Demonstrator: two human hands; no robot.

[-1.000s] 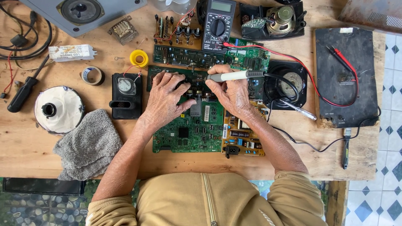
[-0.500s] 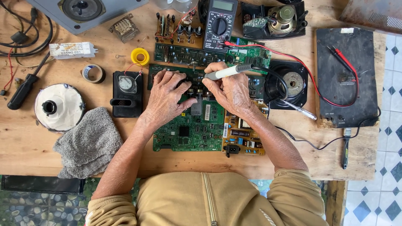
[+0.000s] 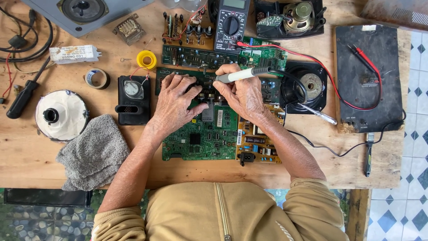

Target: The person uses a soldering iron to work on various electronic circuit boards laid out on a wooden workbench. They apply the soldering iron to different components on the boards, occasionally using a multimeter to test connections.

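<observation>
Your green circuit board (image 3: 200,138) under your hands, your white-handled soldering iron (image 3: 240,75) with its black cord, your grey cloth (image 3: 93,151), yellow roll of solder (image 3: 146,59), red multimeter lead (image 3: 312,62), pale brown wooden table (image 3: 26,156), blue-and-white diamond floor tiles (image 3: 401,209)

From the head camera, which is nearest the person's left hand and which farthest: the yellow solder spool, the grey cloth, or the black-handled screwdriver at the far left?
Measured from the left hand:
1. Yellow solder spool, just up and left of the hand.
2. Grey cloth, lower left, near the table edge.
3. Black-handled screwdriver, far left.
</observation>
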